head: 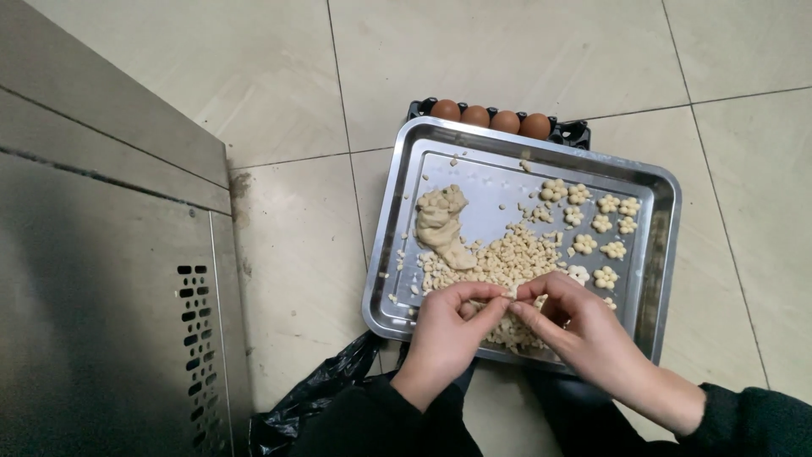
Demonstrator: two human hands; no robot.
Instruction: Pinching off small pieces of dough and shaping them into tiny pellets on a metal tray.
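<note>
The head camera looks straight down at a steel baking tray (658, 254) that sits on a pale tiled floor (524, 51). The left hand (447, 326) and the right hand (575, 326) meet over the tray's near edge, fingertips almost touching one another. Both hands have thumb and forefinger pinched together, the other fingers curled in, and between them they nip a small bit of dough (510, 296); it is too small to tell which hand has the firmer hold. Just beyond the fingers lies a heap of small dough pellets (507, 258), spread across the middle of the tray and running under the hands. To the left of the heap, touching it, rests a larger lump of dough (441, 222), uneven and stretched toward the pellets. On the right part of the tray lie small flower-shaped clusters (602, 224) of pellets, set in loose rows and apart from each other. Behind the tray's far edge, partly hidden by it, a dark egg carton (575, 132) holds a row of brown eggs (491, 116). At the left stands a grey metal cabinet (101, 279) with slotted vents in its side. A crumpled black plastic bag (326, 385) lies on the floor near the left forearm, between cabinet and tray. Both sleeves are dark.
</note>
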